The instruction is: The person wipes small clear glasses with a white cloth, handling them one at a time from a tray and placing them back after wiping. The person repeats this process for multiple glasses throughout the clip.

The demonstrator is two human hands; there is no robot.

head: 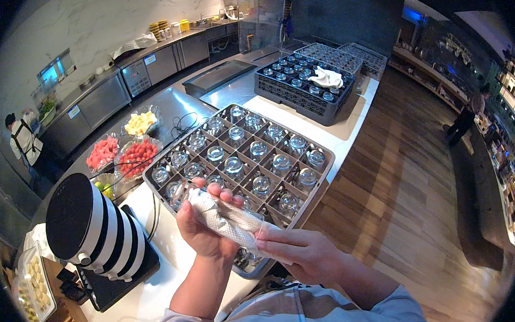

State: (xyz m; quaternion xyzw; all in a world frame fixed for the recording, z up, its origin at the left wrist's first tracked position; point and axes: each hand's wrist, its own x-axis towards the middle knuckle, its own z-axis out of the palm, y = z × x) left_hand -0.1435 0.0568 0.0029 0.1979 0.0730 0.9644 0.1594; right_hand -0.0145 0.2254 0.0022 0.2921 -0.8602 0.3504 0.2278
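Observation:
My left hand [208, 233] is cupped, palm up, around a white textured cloth [218, 216]. Clear edges around the cloth look like a drinking glass, but its full outline cannot be made out. From the right, my right hand [298, 248] grips the cloth's lower end with its fingers extended. Both hands are above the near part of a grey compartmented glass rack [326, 173]. Upturned clear glasses [233, 165] stand in many of its compartments; those under my hands are partly hidden.
Behind stands a dark glass rack [298, 101] with a crumpled white cloth [326, 78] on top. At left are a striped black-and-white stack [94, 223], wrapped red fruit [137, 157] and a black cable [154, 210]. One person [27, 140] stands far left, another [467, 115] far right.

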